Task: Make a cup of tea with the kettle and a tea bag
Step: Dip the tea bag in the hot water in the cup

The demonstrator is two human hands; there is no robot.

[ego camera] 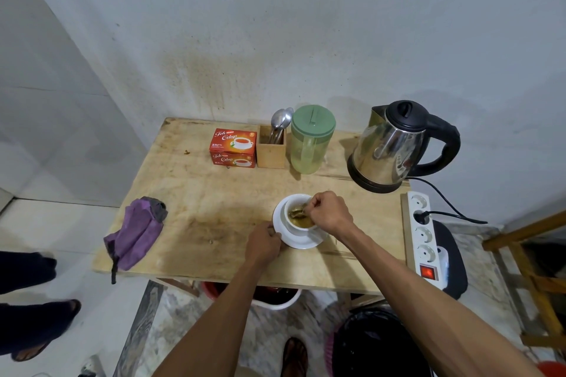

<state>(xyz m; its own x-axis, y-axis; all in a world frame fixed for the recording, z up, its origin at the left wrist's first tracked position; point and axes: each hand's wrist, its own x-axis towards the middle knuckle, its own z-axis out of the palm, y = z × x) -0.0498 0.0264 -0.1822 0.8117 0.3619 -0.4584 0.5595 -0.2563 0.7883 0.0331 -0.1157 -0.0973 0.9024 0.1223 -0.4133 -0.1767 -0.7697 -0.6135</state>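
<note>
Counted on table: 1 kettle (395, 147) | 1 cup (295, 217) | 1 saucer (294, 237) | 1 tea box (233, 147) | 1 jug (309, 139) | 1 cloth (134, 232) | 2 hands: left hand (263, 243), right hand (329, 211)

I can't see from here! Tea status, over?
Left hand steadies white saucer. Right hand pinches tea bag string over white cup; brown tea inside. Nothing blocking.

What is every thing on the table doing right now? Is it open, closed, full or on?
Cup: on its saucer, holds brownish tea.
Tea bag: in the tea.
Right hand: pinching the bag's string.
Left hand: gripping the saucer.
Kettle: lid shut, on its base.
Power strip: switch glowing red, one plug in.
Tea box: closed.
Green jug: lid on.
</note>
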